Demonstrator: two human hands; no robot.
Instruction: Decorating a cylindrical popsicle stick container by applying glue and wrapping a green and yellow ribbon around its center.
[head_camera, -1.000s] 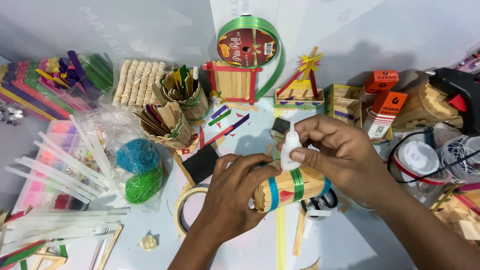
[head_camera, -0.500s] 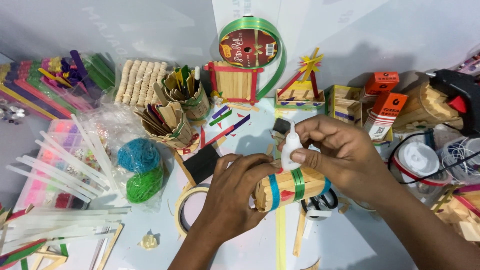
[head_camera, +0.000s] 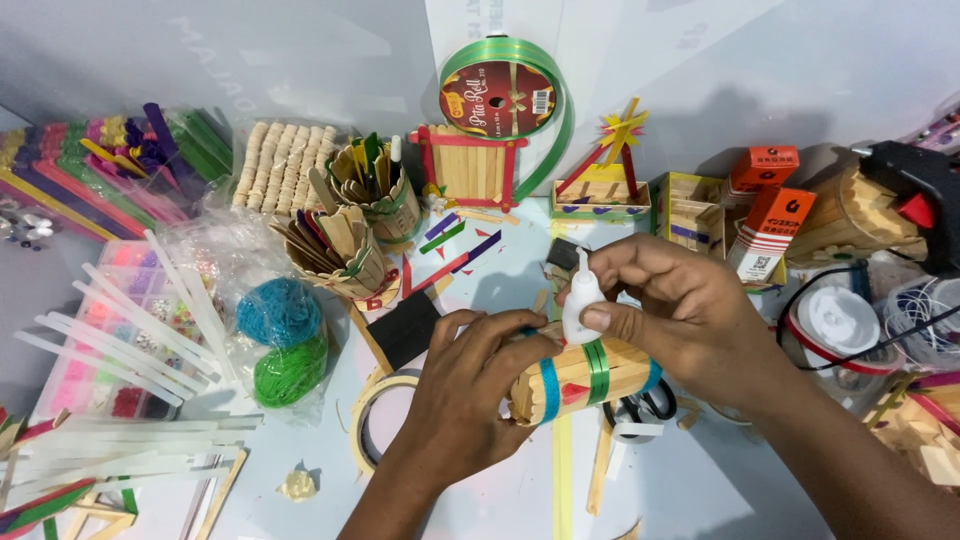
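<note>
Under both hands: stick barrel (head_camera: 585, 378) | left grip (head_camera: 470, 385) clasps barrel | right grip (head_camera: 670, 305) pinches glue bottle (head_camera: 580, 300)

The stick cylinder (head_camera: 580, 378) is pale, matt wood, bound with glossy ribbon bands in blue and green. The small glue bottle (head_camera: 581, 300) above it looks like smooth white plastic. The ribbon roll (head_camera: 510, 95) shines, satin green. The yarn balls (head_camera: 280, 335) are fuzzy and rough inside clear crinkled plastic. The glue sticks (head_camera: 120, 330) are translucent and smooth. The worktop (head_camera: 480, 500) is matt pale blue.
</note>
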